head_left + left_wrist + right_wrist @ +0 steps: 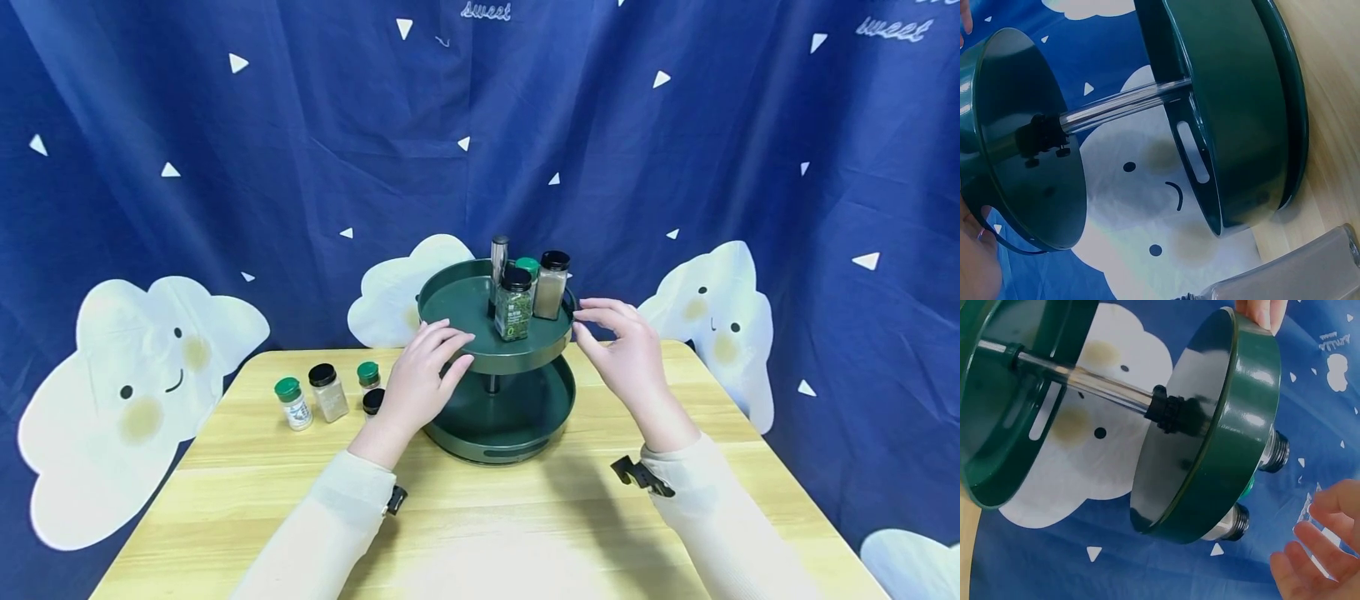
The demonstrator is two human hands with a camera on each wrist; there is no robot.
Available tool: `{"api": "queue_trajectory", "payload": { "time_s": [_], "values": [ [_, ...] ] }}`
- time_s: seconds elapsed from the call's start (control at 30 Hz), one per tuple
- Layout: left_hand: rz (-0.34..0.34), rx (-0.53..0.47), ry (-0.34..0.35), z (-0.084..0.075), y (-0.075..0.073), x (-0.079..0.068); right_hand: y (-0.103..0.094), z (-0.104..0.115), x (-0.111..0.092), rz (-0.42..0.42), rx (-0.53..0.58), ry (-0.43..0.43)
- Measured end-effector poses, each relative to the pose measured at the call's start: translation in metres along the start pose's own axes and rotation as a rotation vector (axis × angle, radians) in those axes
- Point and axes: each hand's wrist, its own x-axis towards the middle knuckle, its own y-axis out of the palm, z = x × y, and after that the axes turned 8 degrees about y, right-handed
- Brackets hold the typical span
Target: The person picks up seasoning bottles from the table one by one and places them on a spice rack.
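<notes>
A dark green two-tier turntable rack [495, 450] stands on the table, its tiers joined by a metal post [1129, 106]. My left hand [423, 375] grips the left front rim of the upper tray, thumb outside the wall, fingers over the edge. My right hand [626, 346] is held by the tray's right rim, fingers parted and holding nothing; the right wrist view shows a gap to the tray. The upper tray holds a black-capped jar of green herbs [514, 307], a green-capped jar [528, 267] mostly hidden, a black-capped brown spice jar [551, 287] and a slim silver cylinder [498, 258].
Left of the rack on the wooden table [480, 533] stand a green-capped shaker [294, 406], a black-capped jar [330, 396], another green-capped jar [368, 375] and a black-capped one [372, 402] partly behind my left hand. A blue curtain [375, 125] with clouds hangs behind.
</notes>
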Motion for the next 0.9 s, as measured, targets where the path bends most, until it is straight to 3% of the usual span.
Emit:
{"api": "queue_trajectory", "payload": {
  "time_s": [0.9],
  "values": [
    [-0.020,0.003,0.017,0.000,0.000,0.000,-0.010,-0.036,-0.029,0.003,-0.050,0.128]
  ]
}}
